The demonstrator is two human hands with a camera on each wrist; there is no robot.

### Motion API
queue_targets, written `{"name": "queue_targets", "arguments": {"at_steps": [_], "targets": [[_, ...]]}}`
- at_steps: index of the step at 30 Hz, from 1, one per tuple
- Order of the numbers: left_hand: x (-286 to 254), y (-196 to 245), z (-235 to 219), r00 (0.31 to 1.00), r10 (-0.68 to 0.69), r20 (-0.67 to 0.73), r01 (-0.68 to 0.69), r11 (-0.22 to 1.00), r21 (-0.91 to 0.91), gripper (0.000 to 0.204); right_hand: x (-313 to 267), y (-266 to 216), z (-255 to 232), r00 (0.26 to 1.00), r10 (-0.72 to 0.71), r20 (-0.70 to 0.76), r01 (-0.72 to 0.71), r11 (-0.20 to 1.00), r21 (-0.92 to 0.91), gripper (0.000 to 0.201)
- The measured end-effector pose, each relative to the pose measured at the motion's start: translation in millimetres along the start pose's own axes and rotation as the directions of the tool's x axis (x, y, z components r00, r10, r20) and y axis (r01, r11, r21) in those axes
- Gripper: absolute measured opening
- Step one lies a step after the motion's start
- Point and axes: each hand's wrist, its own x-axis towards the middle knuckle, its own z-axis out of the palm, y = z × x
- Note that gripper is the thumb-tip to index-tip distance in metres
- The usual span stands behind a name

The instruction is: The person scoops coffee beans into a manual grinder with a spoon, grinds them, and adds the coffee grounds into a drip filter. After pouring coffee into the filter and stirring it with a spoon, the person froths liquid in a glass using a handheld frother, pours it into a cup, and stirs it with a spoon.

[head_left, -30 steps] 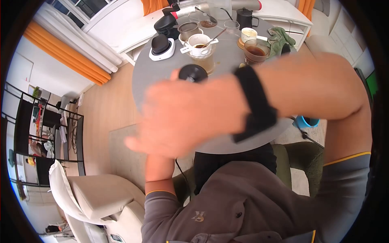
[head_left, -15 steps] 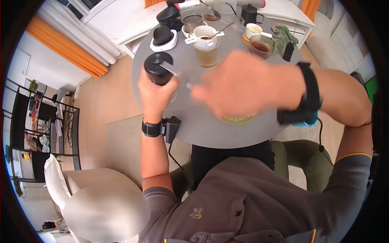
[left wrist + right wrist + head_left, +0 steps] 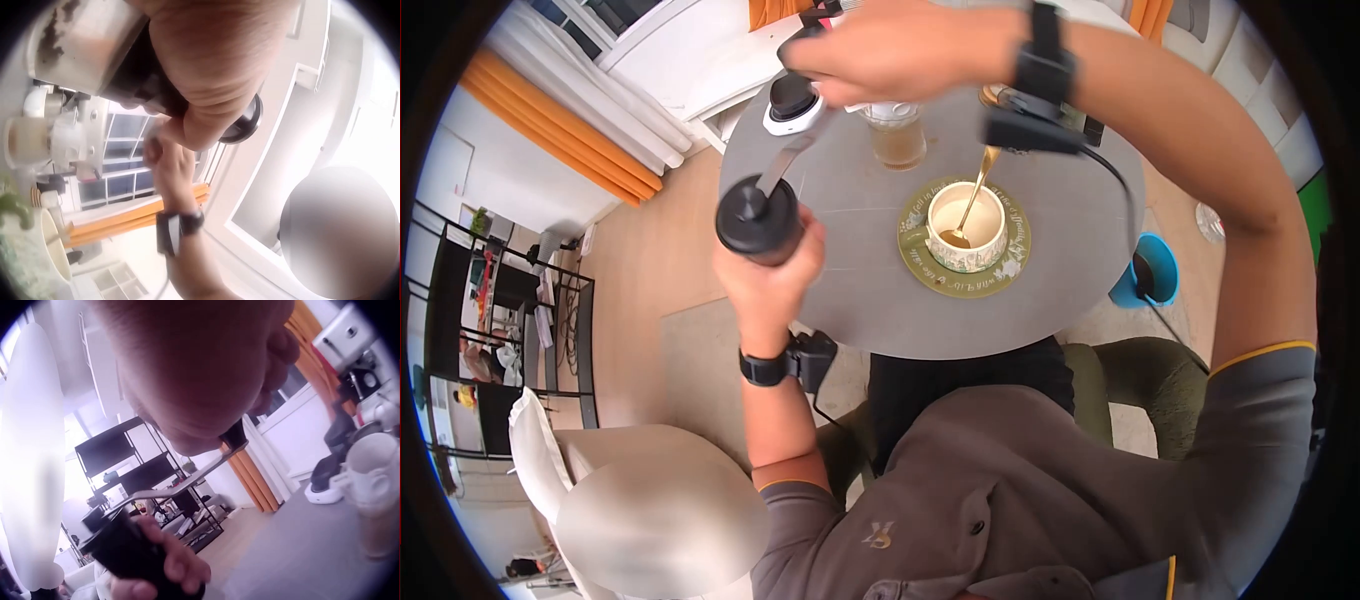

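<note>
My left hand grips the black body of a hand coffee grinder over the left side of the round table. Its metal crank slopes up from the lid to a dark knob. My right hand, raised high at the far side, has its fingers curled round that knob. In the left wrist view the grinder's clear lower jar shows dark grounds on its wall. A patterned cup with a gold spoon stands on a green saucer to the right of the grinder.
Behind the grinder stands a white scale with a black cup on it. A glass of brown liquid under a white dripper is beside it. A blue bin sits on the floor at right; a cable runs from the right wrist.
My right hand has swung the crank round, from near my body out over the table to its far side. My left hand keeps hold of the grinder, now slightly lower. The cup has come into view.
</note>
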Motion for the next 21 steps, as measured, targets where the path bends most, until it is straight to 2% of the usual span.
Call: {"name": "queue_targets", "arguments": {"at_steps": [1, 2, 3, 5, 6, 7, 8, 9, 10, 11, 12, 13, 14, 15, 16, 17, 18, 19, 20, 21], "targets": [[7.4, -3.2, -1.3, 0.998, -0.005, -0.066, 0.005, 1.0, 0.01, 0.044, -20.6, 2.7, 9.9, 0.999, -0.039, -0.032, 0.038, 0.999, -0.029, 0.024], [14.6, -6.9, -0.8, 0.992, -0.01, -0.129, 0.012, 1.0, 0.019, 0.043, -38.1, -13.9, 2.3, 0.996, 0.012, 0.086, -0.009, 0.999, -0.034, 0.024], [21.7, -12.2, 2.0, 0.992, -0.014, -0.129, 0.016, 1.0, 0.011, 0.043, -52.9, -42.1, -5.8, 0.977, 0.065, 0.203, -0.058, 0.997, -0.042, 0.026], [31.7, -25.6, 11.4, 0.987, 0.042, -0.153, -0.05, 0.997, -0.051, 0.042, -70.9, -77.0, 9.4, 0.981, 0.005, 0.193, -0.053, 0.969, 0.243, 0.019], [31.0, -34.0, 15.0, 0.996, -0.006, -0.087, 0.0, 0.998, -0.067, 0.045, -69.7, -103.3, -4.8, 0.971, -0.09, 0.22, 0.057, 0.987, 0.153, 0.019], [26.9, -25.3, 25.5, 0.997, -0.005, -0.081, -0.001, 0.997, -0.073, 0.045, -60.2, -124.5, -18.0, 0.95, -0.18, 0.254, 0.169, 0.983, 0.064, 0.019], [18.5, -8.9, 40.2, 0.997, -0.063, -0.033, 0.06, 0.995, -0.079, 0.044, -52.2, -132.3, -15.4, 0.951, -0.174, 0.254, 0.164, 0.985, 0.06, 0.019], [9.2, 3.7, 46.9, 0.993, -0.121, 0.011, 0.121, 0.989, -0.08, 0.044, -43.8, -138.1, -8.3, 0.933, -0.344, 0.102, 0.339, 0.939, 0.064, 0.019], [-1.7, 9.9, 41.9, 0.933, -0.359, 0.01, 0.354, 0.923, 0.15, 0.041, -33.0, -142.8, -0.4, 0.862, -0.504, -0.05, 0.506, 0.862, 0.041, 0.018], [-10.4, 9.2, 39.9, 0.933, -0.361, 0.006, 0.356, 0.923, 0.15, 0.041, -19.5, -144.3, 12.3, 0.816, -0.532, -0.227, 0.537, 0.842, -0.041, 0.019], [-20.1, 4.2, 38.8, 0.991, -0.105, 0.084, 0.077, 0.955, 0.287, 0.041, -4.1, -143.4, 20.7, 0.735, -0.553, -0.394, 0.553, 0.824, -0.125, 0.02], [-28.6, -1.3, 38.3, 0.97, 0.142, 0.196, -0.211, 0.895, 0.393, 0.041, 13.6, -136.6, 4.5, 0.769, -0.593, -0.239, 0.58, 0.804, -0.13, 0.021], [-33.5, -3.5, 38.2, 0.872, 0.358, 0.334, -0.482, 0.75, 0.453, 0.042, 32.2, -124.8, -11.2, 0.783, -0.617, -0.079, 0.605, 0.785, -0.13, 0.022], [-33.6, 6.7, 39.3, 0.948, -0.065, 0.312, -0.05, 0.937, 0.347, 0.044, 52.3, -112.3, -5.3, 0.89, -0.45, -0.076, 0.453, 0.891, 0.033, 0.023], [-37.3, 8.2, 37.8, 0.976, -0.033, 0.214, -0.016, 0.975, 0.221, 0.055, 67.0, -96.3, 0.6, 0.963, -0.267, -0.04, 0.27, 0.944, 0.192, 0.023], [-41.8, 9.3, 35.6, 0.994, -0.012, 0.111, 0.002, 0.996, 0.086, 0.066, 66.4, -77.8, -9.4, 0.984, -0.168, 0.052, 0.162, 0.98, 0.114, 0.035], [-48.4, -6.6, 19.8, 0.993, 0.092, 0.069, -0.1, 0.986, 0.136, 0.059, 59.3, -53.5, -7.4, 0.988, -0.157, -0.001, 0.156, 0.985, 0.066, 0.034], [-44.3, 20.6, 15.6, 0.999, -0.015, 0.033, 0.018, 0.996, -0.085, 0.051, 51.8, -27.4, 11.6, 0.975, -0.162, -0.151, 0.173, 0.983, 0.062, 0.031], [-39.0, 24.2, 7.6, 1.0, 0.02, 0.019, -0.018, 0.996, -0.088, 0.048, 20.4, -32.8, -27.0, 0.997, -0.077, 0.024, 0.075, 0.992, 0.099, 0.031], [-33.4, 22.7, -2.0, 0.999, 0.053, 0.002, -0.053, 0.994, -0.091, 0.045, 2.1, -43.0, -32.3, 0.995, 0.066, 0.079, -0.072, 0.995, 0.066, 0.031]]}}
